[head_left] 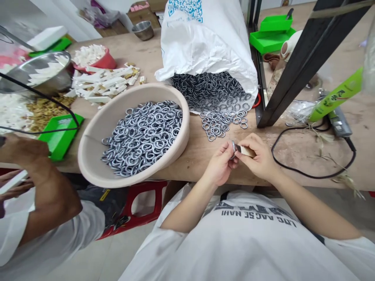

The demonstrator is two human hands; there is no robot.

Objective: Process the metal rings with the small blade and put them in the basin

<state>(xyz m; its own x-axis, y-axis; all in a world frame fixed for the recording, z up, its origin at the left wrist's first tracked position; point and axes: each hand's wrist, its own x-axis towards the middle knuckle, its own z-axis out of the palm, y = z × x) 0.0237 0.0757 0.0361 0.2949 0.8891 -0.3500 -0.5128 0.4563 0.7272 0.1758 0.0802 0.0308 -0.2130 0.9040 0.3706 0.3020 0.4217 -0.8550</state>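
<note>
Wht shirt (234, 249) nearest, L hand (219, 166) fingers clamped on ring (233, 148), R hand (260, 157) ditto on tool (247, 151), tub (89, 150) & bag (205, 47) w/ rings (143, 136).

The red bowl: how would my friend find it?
Find the big beige tub holding metal rings. Look past its far left side, beyond the spread of white sticks. The red bowl is there, heaped with white pieces; the bigger bowl to its left is shiny metal.

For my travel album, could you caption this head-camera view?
Two bare hands work a metal ring above a workbench, beside a basin heaped with similar rings.
</note>
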